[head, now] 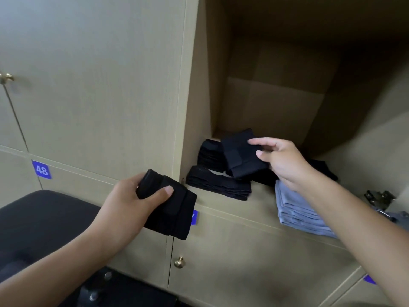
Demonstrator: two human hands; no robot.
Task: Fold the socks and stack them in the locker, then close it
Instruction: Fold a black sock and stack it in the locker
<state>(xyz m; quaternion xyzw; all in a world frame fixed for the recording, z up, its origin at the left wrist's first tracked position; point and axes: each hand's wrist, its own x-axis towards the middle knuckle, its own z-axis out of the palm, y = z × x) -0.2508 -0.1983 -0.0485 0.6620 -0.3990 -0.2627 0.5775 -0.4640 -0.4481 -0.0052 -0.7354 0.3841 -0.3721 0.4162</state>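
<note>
Dark padded seat [33, 220]: lower left, nearest the camera.
Brass knob [179, 262]: on the closed door below the open locker.
Left hand [130, 204]: grip curled round a folded black sock [170, 209], held in front of the locker's lower edge, outside the compartment.
Blue number tag [41, 170]: reads 48, on a closed door at left.
Grey folded stack [298, 211]: on the locker shelf [261, 196], front right, partly behind the right forearm.
Flat black socks [219, 182]: front left of the shelf.
Right hand [285, 160]: grip pinching a second folded black sock [241, 154], above the black sock pile [210, 154].
Hinge [378, 199]: far right.
Locker interior: shadowed behind.
</note>
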